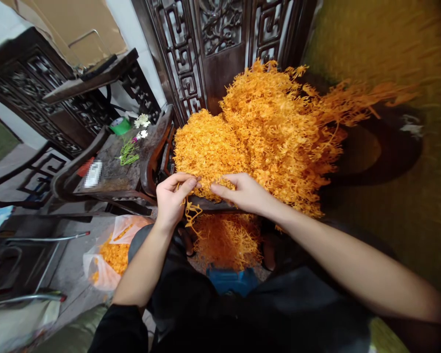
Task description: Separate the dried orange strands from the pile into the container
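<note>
My left hand (172,198) is closed in a pinch, thumb against forefinger, on a thin orange strand (191,211) that looks like cordyceps. Loose ends of it dangle below the fingers. Just to the right, my right hand (245,193) is curled at the front of a big heap of the same orange strands (279,132). Some orange strands show between its thumb and forefinger, and its other fingertips are hidden. A smaller, finer-looking orange mound (208,139) lies directly beyond both hands, touching the big heap.
More orange strands (226,240) lie low between my legs, above a blue object (232,281). A plastic bag (112,278) with orange pieces stands on the floor at left. One dark wooden chair (128,174) bears green tape (120,126) and small flowers (142,121). Carved wood (224,73) rises behind.
</note>
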A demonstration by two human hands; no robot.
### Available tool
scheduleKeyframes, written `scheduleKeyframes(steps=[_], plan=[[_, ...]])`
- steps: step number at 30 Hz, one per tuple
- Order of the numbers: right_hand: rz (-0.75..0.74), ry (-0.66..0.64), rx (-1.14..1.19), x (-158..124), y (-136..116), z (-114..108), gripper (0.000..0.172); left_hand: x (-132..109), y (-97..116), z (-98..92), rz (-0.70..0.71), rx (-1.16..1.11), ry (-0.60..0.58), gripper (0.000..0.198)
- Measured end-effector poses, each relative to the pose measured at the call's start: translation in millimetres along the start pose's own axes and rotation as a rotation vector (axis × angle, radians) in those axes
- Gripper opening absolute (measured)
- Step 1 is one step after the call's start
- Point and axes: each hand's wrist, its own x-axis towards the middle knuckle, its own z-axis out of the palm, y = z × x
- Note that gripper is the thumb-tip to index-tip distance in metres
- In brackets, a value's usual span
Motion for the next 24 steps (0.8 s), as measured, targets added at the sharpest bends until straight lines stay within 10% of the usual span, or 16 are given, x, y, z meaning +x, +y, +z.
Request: scheduleKeyframes(steps=[8, 17, 24], plan=[[-0.228, -0.178, -0.156, -3, -6, 15, 0.028, -1, -5, 6.8, -0.081, 0.111, -0.057, 0.037], [-0.292, -0.342, -0.212, -19, -20, 11, 0.025, 32, -14, -6.2, 0.250, 0.142, 0.375, 0.040], [-0.024, 0.052, -0.028, -3, -12, -19, 0.040, 11, -8, 7.7, 0.167, 0.232, 0.029, 0.037]])
